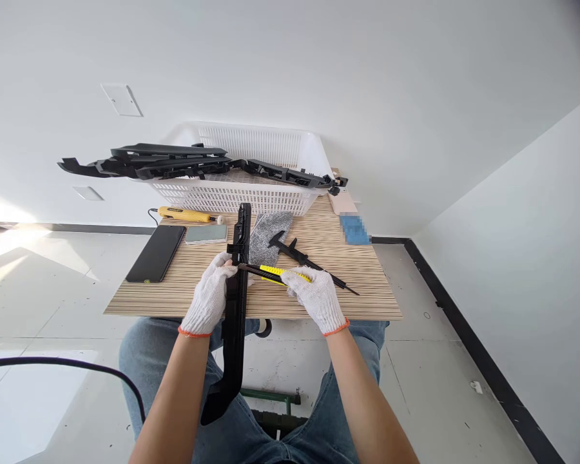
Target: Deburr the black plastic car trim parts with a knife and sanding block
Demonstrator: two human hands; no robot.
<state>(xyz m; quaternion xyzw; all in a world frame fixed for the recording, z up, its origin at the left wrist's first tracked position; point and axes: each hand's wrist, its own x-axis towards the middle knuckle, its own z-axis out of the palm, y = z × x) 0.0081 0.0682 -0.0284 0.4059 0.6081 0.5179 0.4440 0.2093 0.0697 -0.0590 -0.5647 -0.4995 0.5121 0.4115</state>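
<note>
A long black plastic part [235, 309] stands lengthwise across the table's front edge, its curved lower end over the person's lap. My left hand [209, 293], in a white knitted glove with an orange cuff, is closed around the part's left side near the middle. My right hand [316, 296], gloved the same way, grips a yellow and black utility knife [272, 275]. The knife points left, and its tip meets the black part beside my left fingertips. Whether the blade touches the surface is too small to tell.
Behind is a white basket [280, 196] with several black plastic parts [174, 161] across it. On the table [367, 296] lie a black caliper [302, 258], grey cloth [270, 235], yellow rotary tool [186, 214], black phone [156, 253], grey-green slab [206, 234] and blurred blue item [354, 229].
</note>
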